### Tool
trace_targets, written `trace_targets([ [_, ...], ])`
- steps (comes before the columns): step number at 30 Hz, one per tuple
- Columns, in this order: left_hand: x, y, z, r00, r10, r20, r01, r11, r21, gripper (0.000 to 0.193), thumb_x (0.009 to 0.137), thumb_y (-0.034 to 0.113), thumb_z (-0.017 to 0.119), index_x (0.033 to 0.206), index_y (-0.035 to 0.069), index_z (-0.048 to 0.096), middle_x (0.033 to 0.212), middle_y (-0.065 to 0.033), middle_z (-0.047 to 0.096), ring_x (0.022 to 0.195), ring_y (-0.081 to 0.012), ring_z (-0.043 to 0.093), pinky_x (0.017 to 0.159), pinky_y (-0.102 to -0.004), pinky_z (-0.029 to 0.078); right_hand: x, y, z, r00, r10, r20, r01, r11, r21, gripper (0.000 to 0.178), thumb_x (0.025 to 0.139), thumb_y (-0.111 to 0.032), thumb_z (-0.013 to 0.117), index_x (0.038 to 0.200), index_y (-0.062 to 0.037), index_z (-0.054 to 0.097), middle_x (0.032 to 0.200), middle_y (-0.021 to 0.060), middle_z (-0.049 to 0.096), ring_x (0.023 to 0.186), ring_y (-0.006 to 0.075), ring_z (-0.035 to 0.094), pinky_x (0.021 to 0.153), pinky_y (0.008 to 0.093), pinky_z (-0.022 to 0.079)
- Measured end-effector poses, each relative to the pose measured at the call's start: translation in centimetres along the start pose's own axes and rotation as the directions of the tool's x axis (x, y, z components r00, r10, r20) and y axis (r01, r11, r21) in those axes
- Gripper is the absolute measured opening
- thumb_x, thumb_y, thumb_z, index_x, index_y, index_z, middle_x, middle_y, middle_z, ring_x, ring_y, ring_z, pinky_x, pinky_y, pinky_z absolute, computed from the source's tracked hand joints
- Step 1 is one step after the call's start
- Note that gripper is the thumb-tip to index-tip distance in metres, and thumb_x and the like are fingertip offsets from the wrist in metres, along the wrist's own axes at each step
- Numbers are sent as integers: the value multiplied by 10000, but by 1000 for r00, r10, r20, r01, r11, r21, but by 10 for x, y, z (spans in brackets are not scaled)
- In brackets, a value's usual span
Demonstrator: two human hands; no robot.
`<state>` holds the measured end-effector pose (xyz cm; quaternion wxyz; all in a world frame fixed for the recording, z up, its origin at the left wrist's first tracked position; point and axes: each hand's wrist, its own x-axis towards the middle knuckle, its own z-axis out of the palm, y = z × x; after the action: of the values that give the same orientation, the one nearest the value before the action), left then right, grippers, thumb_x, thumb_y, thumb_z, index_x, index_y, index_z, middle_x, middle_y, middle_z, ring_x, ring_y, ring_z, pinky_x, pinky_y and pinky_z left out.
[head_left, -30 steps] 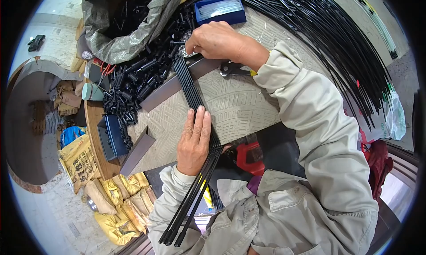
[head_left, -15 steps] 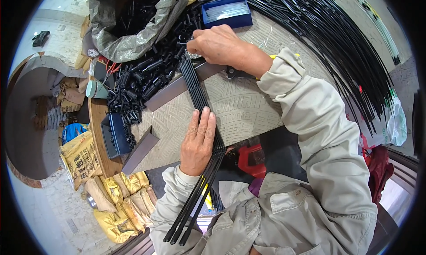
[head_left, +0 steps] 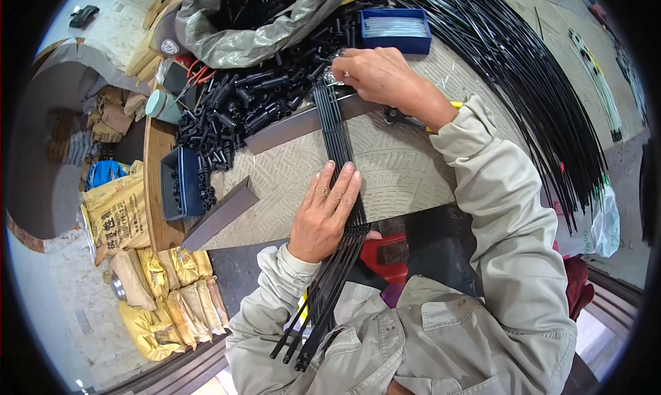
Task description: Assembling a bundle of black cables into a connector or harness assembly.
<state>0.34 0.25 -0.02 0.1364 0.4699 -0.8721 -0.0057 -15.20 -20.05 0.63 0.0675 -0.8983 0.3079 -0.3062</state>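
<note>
My left hand (head_left: pixel 327 209) lies flat across a row of thin black rods (head_left: pixel 334 123), its fingers stretched out. The rods run side by side over the table's near edge, and their near ends fan out over my lap. At their far ends, my right hand (head_left: pixel 379 75) has thumb and fingers pinched together; what they hold is too small and hidden to name. Something silvery shows by those fingertips. Under the rods passes a dark metal angle bar (head_left: pixel 282 132). A tool with yellow and black handles (head_left: pixel 403 118) lies beneath my right wrist.
Black plastic tubes (head_left: pixel 234 106) are heaped left of the rods, before a grey woven sack (head_left: pixel 255 44). A blue box (head_left: pixel 406 44) holds pale thin strips. Long black rods (head_left: pixel 509 71) spread at the right. A second angle bar (head_left: pixel 220 216) and blue bin (head_left: pixel 180 182) lie left.
The whole view has shifted, so the table and both hands appear farther right. My left hand still rests on the rods, and my right fingers stay pinched at their far ends.
</note>
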Motion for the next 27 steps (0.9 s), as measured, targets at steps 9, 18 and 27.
trace_targets([
  [9,-3,-2,1,1000,-18,1,18,1000,8,781,735,526,563,1300,13,395,1367,-152,359,1260,-360,335,996,-417,350,3,-8,-4,998,51,26,-50,998,-46,31,759,-119,587,784,-127,605,781,40,593,684,281,607,552,392,450],
  [18,-5,-1,2,1000,-16,-15,17,998,65,692,769,437,556,1285,-1,412,1350,-170,382,1254,-348,356,1010,-412,331,-3,6,-10,1000,8,-19,-8,1000,-19,113,782,-128,600,881,-87,566,805,42,568,781,253,591,627,338,460],
  [27,-6,-7,3,999,36,9,-37,998,58,936,638,603,592,1278,-50,391,1345,-205,371,1262,-362,339,1019,-426,310,-4,15,-14,995,9,103,3,993,-115,71,766,-76,550,836,-86,544,800,39,551,781,251,554,651,363,426],
])
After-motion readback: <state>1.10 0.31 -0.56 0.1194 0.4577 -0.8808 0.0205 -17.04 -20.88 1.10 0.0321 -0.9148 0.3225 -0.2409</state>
